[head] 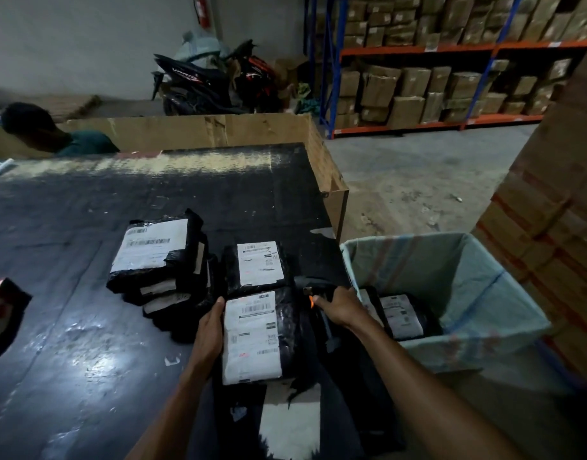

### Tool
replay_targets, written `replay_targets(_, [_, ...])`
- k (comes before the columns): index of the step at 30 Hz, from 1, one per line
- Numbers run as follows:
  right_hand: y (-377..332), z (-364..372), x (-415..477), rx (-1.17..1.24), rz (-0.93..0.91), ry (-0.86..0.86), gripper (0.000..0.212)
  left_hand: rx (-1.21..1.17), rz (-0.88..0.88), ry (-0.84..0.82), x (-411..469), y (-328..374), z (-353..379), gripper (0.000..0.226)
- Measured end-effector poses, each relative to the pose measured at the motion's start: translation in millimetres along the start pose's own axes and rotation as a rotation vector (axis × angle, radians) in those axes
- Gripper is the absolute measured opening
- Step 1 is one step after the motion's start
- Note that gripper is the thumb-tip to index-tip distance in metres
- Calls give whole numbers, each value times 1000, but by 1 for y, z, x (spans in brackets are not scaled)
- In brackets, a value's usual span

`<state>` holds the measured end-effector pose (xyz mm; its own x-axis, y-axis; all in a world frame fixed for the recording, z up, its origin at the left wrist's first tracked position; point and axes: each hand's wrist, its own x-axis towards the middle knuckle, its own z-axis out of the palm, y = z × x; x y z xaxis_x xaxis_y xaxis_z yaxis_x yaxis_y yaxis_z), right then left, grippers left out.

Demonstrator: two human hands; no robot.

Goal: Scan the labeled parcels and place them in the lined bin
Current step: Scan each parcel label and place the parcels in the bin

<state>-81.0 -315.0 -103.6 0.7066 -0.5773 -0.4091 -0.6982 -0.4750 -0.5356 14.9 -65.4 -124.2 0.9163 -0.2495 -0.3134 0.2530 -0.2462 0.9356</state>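
Left hand grips the near parcel by its left edge at the table front; right hand is wrapped round the scanner beside it. Risk: glossy wrap glare or the neighbouring label causing a misread. Label print illegible; scooter reads "VARIO". Lined bin already holds one parcel

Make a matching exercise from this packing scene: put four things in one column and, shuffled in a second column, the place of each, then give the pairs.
Things
1. Black parcel with long white label
2. Stack of black labelled parcels
3. Black handheld scanner with orange trigger
4. Black labelled parcel beside pale green liner

Places
A. In the right hand
B. Inside the lined bin
C. Against the left hand
D. On the dark table, left of the hands

Pairs: 1-C, 2-D, 3-A, 4-B
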Motion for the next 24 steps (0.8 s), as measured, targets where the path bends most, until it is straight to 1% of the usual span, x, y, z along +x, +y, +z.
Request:
replay_targets(2, [2, -9, -1, -82, 11, 33, 85, -64, -17, 67, -3, 4, 6, 43])
replay_targets(3, [4, -16, 1, -60, -17, 66, 90, -91, -24, 92, -8, 13, 17, 42])
replay_targets(4, [5, -25, 3, 18, -71, 81, 92, -123, -36, 105, -10, 22, 29, 40])
replay_targets(6, [1, -45, 5, 381, -171, 23, 97, -158, -53, 101, -17, 48, 53, 39])
replay_targets(7, [2, -55, 9, 522, -209, -49, 99, -185, -51, 92, -20, 65, 70, 39])
replay_targets(9, [10, -83, 14, 631, -264, -201, 101, -187, -36, 57, -14, 89, 107, 44])
replay_targets(10, [16, -95, 15, 678, -295, -254, 94, -167, -22, 29, -8, 97, 125, 47])
replay_targets(11, [21, -105, 14, 720, -332, -278, 81, -155, -3, 28, -8, 109, 137, 48])
replay_targets(13, [46, -126, 31, 762, -364, -267, 52, -119, 20, 59, 8, 117, 176, 50])
replay_targets(14, [63, -137, 42, 774, -350, -248, 47, -64, 37, 65, 17, 118, 199, 53])
replay_targets(16, [93, -154, 66, 775, -281, -185, 56, 80, 42, 33, 25, 119, 240, 61])
replay_targets(17, [112, -162, 79, 773, -249, -159, 53, 150, 48, 15, 28, 118, 262, 64])
replay_targets(19, [145, -175, 99, 752, -182, -116, 41, 313, 99, 23, 31, 111, 292, 59])
replay_targets(21, [182, -183, 121, 734, -101, -67, 42, 465, 231, 11, 40, 96, 310, 51])
replay_targets(22, [200, -186, 132, 706, -75, -42, 42, 567, 312, -15, 44, 89, 315, 52])
replay_targets(23, [216, -188, 142, 668, -47, -23, 43, 694, 374, -55, 53, 78, 320, 57])
replay_targets(24, [232, -188, 152, 635, -29, -6, 48, 820, 403, -103, 60, 68, 323, 64])
